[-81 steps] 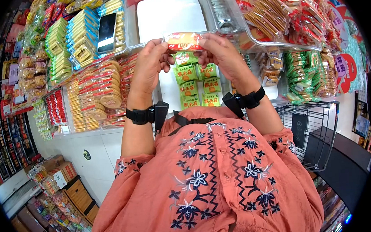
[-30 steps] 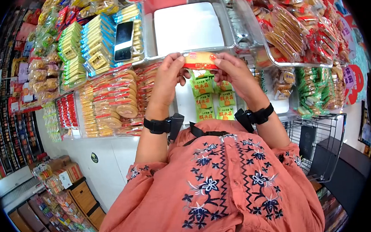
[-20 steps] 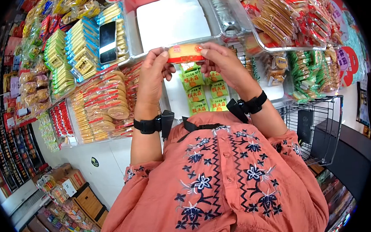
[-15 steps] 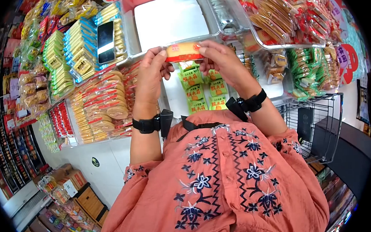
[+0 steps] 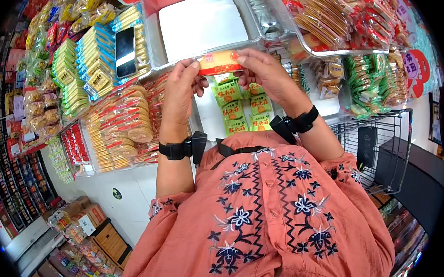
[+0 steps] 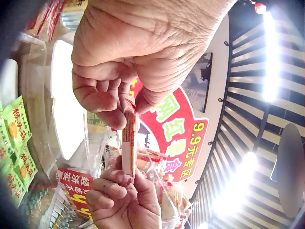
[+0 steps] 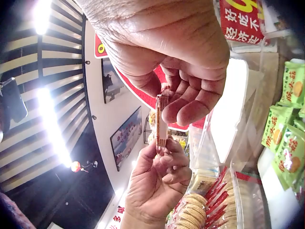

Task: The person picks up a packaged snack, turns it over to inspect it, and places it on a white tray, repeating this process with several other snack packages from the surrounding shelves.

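A small flat biscuit packet (image 5: 219,62), yellow with a red lower band, is held up level in front of the body. My left hand (image 5: 179,88) pinches one end between thumb and fingers. At the other end, my right hand (image 5: 269,77) grips it the same way. In the left wrist view the biscuit packet (image 6: 129,138) shows its thin edge, and the right wrist view likewise gives a narrow side of the biscuit packet (image 7: 161,121). Below it, green snack packets (image 5: 232,110) lie in two columns on a white surface.
Beyond the hands is a clear plastic bin (image 5: 152,33) with a white board (image 5: 202,25) in it. A phone (image 5: 125,52) lies on wrapped snacks at left. Round crackers (image 5: 137,118) fill a tray nearer me. A wire cart (image 5: 385,154) stands at right.
The view has tilted and shifted slightly as the head moved. Both hands keep hold of the biscuit packet, whose yellow face has turned more toward the head camera since the earliest frame.
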